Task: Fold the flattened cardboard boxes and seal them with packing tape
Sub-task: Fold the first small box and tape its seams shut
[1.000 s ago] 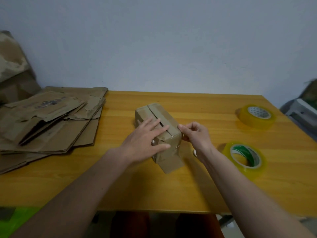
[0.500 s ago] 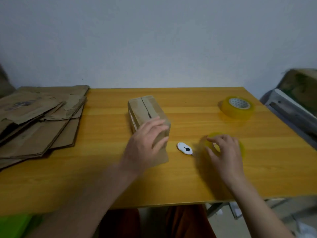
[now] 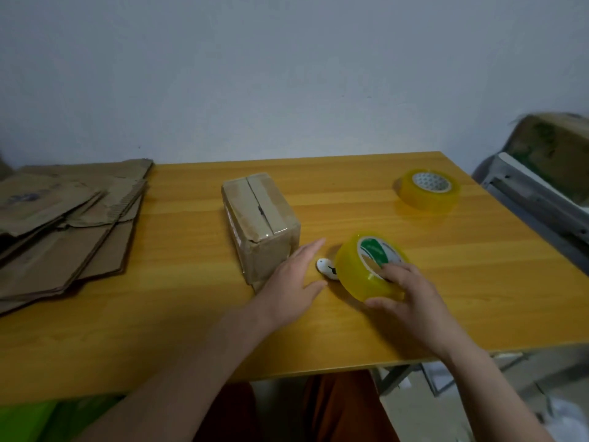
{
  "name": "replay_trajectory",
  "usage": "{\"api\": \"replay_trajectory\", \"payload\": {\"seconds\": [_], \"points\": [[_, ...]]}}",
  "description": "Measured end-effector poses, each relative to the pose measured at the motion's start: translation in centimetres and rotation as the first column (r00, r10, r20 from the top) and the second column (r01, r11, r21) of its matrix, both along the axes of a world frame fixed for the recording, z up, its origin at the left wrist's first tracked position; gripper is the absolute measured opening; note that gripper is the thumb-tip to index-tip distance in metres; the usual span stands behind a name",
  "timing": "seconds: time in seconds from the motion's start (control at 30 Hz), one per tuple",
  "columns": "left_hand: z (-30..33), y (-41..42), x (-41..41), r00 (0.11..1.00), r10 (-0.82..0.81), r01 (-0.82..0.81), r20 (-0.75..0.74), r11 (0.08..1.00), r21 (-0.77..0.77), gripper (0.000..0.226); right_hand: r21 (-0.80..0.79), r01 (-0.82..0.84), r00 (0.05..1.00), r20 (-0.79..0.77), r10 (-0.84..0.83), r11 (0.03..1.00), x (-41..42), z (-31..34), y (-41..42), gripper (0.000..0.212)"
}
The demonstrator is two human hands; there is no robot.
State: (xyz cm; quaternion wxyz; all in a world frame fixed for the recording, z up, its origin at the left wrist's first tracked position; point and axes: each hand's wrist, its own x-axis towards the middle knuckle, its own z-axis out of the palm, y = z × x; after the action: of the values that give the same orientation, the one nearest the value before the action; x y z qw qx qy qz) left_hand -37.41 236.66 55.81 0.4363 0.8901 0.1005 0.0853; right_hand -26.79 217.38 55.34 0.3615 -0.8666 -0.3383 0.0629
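At the yellow wood counter (image 3: pixel 478 282), a person readies tape for a folded cardboard box (image 3: pixel 259 223). The right hand (image 3: pixel 411 298) grips a roll of yellow packing tape (image 3: pixel 366 266), fingers hooked over the rim into the core, thumb under the near side, roll tipped up on edge. The left hand (image 3: pixel 293 285) lies flat and relaxed w/ fingers straight, holding nothing, just beside the box's near right corner; whether it touches the cardboard can't be told.

The box sits mid-counter, long axis running from the near edge toward the far edge and angled slightly left. Its top seam runs the same way, w/ glossy tape showing at the near end. From the hands it lies ahead and to the left; the left hand is nearer, the tape hand a bit further right. A small white cutter (image 3: pixel 326 267) lies between the hands, touching or almost touching the roll. Judged from this, the strip would need to be carried leftward and laid along that seam.

A second tape roll (image 3: pixel 428 189) rests near the far right corner. A stack of flattened boxes (image 3: pixel 67 228) waits at the left edge. Writing: the held roll's core label is green and white, text too blurred to read; dark print on the flat cardboard is also illegible.
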Motion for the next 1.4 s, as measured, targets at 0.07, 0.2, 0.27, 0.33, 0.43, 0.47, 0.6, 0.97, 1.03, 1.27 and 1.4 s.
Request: {"api": "replay_trajectory", "payload": {"seconds": [0.07,0.2,0.27,0.33,0.43,0.47,0.6,0.97,1.03,1.27,1.4], "points": [[0.8,0.3,0.1,1.000,-0.012,0.015,0.014,0.986,-0.167,0.071,0.090,-0.081,0.996,-0.021,0.083,0.993,-0.4,0.6,0.4,0.044],[2.1,1.0,-0.6,0.984,0.115,-0.078,0.134,0.964,-0.255,0.047,0.151,-0.198,0.976,-0.064,0.209,0.969,-0.7,1.4,0.8,0.048],[2.5,1.2,-1.1,0.979,0.138,-0.093,0.148,0.956,-0.277,0.041,0.160,-0.204,0.972,-0.082,0.219,0.966,-0.8,1.6,1.0,0.049],[2.7,1.2,-1.5,0.980,0.139,-0.094,0.144,0.954,-0.285,0.035,0.162,-0.211,0.970,-0.084,0.227,0.964,-1.0,1.6,1.2,0.047],[2.8,0.9,-1.9,0.974,0.182,-0.136,0.138,0.948,-0.288,0.023,0.150,-0.230,0.965,-0.089,0.245,0.962,-1.1,1.6,1.4,0.048],[2.8,0.9,-2.0,0.969,0.203,-0.157,0.140,0.946,-0.283,0.019,0.138,-0.233,0.965,-0.092,0.247,0.963,-1.1,1.6,1.5,0.050],[3.1,0.7,-2.3,0.935,0.281,-0.219,0.215,0.937,-0.270,0.011,0.104,-0.216,0.963,-0.143,0.229,0.971,-1.5,2.0,2.1,0.051],[3.5,0.3,-3.6,0.793,0.506,-0.310,0.339,0.814,-0.492,0.011,0.332,-0.114,0.904,0.425,-0.041,0.936,-3.0,3.2,3.3,0.065],[4.0,-0.1,-3.7,0.786,0.572,-0.268,0.235,0.658,-0.704,0.006,0.604,-0.029,0.978,0.181,-0.102,0.797,-3.5,3.4,4.1,0.062],[4.2,-0.5,-4.6,0.818,0.574,-0.333,0.039,0.529,-0.781,0.007,0.697,0.105,0.962,-0.252,0.105,0.710,-4.6,1.8,6.7,0.040],[3.2,0.3,-6.3,0.719,0.693,-0.471,0.056,0.545,-0.693,0.002,0.655,0.068,0.996,-0.085,-0.016,0.753,-3.2,2.2,5.8,0.046]]}}
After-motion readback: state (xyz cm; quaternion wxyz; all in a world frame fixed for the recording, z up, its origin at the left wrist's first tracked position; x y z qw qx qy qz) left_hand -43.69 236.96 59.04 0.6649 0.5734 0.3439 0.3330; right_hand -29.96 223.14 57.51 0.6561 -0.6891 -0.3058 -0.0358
